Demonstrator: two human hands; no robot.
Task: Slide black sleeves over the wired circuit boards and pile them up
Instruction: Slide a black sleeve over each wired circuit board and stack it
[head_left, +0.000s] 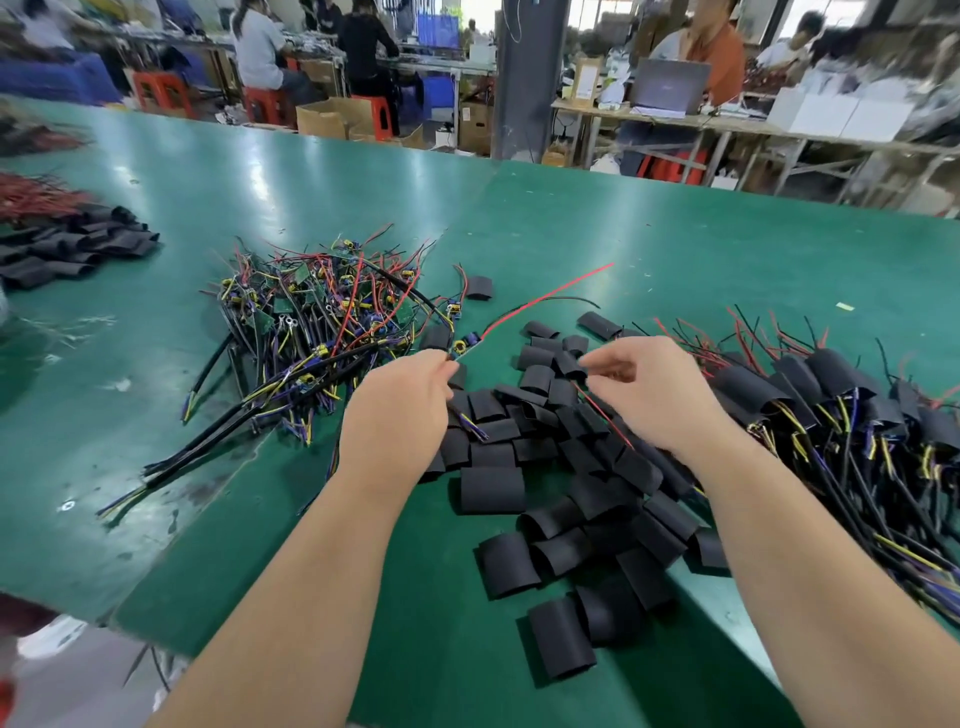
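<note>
A wired circuit board (464, 344) sits just past the tips of the left hand (410, 400), over the green table (675, 234) — its yellow coil and blue part show beyond the fingertips, and its red wire (545, 297) runs away up and to the right. The left thumb and forefinger are closed in a pinch on the board's near end, and purple and yellow leads trail out below the hand.

A little to the right, apart from the board, the right hand (641, 387) has thumb and forefinger curled narrowly onto the edge of one black sleeve (569, 365). The sleeve lies at those fingertips, on the side facing the board, with a gap of bare table and other tubes between the two. Whether this sleeve is lifted or resting on the ones beneath it cannot be told.

Under and between both wrists spreads a heap of loose sleeves (493, 488), flattened black tubes lying every way and reaching toward the near table edge. Left of the left hand lies a tangle of bare boards (311, 312) with black cables and coloured leads. Beyond the right forearm is the pile of sleeved boards (841, 395) — black tubes with wires poking from both ends. At the far left, another heap of black tubes (72, 249) rests beside a bundle of red wires (36, 192). Past the table, blurred people sit at workbenches
</note>
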